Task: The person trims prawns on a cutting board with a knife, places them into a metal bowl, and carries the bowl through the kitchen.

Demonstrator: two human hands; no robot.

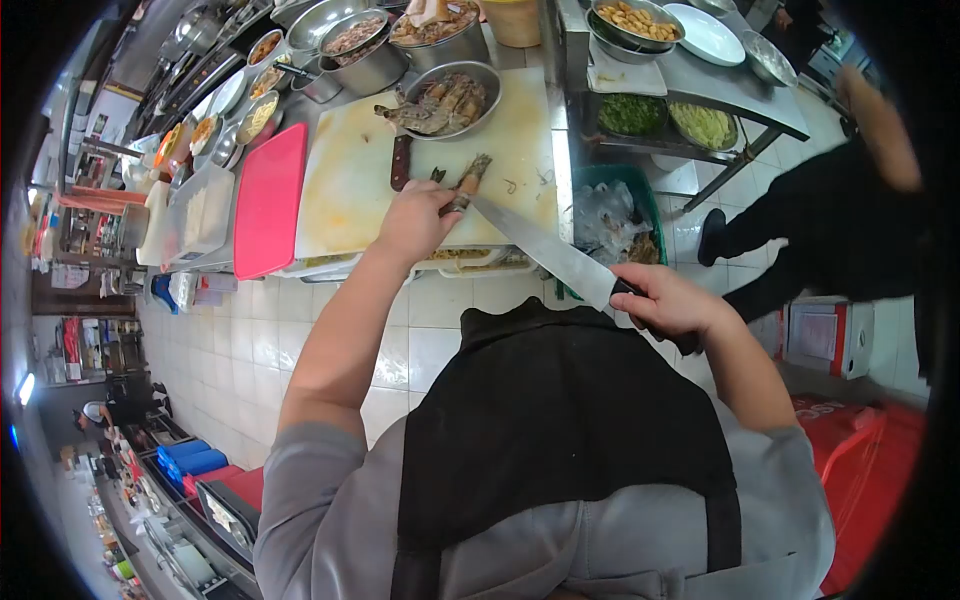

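Observation:
On the white cutting board (350,195), my left hand (418,222) is closed around a shrimp (468,183) near the front edge. My right hand (665,302) grips the black handle of a large knife (555,250). The blade points up and left, its tip beside the shrimp. Behind my left hand lies a dark wooden handle (401,162), whose other end is hidden under or beside the bowl. A metal bowl (488,85) of shrimp stands at the back of the board. Small scraps lie to the right of the shrimp.
A pink board (270,200) and a clear container (200,215) are at left. Metal pots (370,68) of food stand behind. A green basket (652,185) with plastic bags is right of the board. Another person (830,200) is at far right, beside a metal shelf (740,95).

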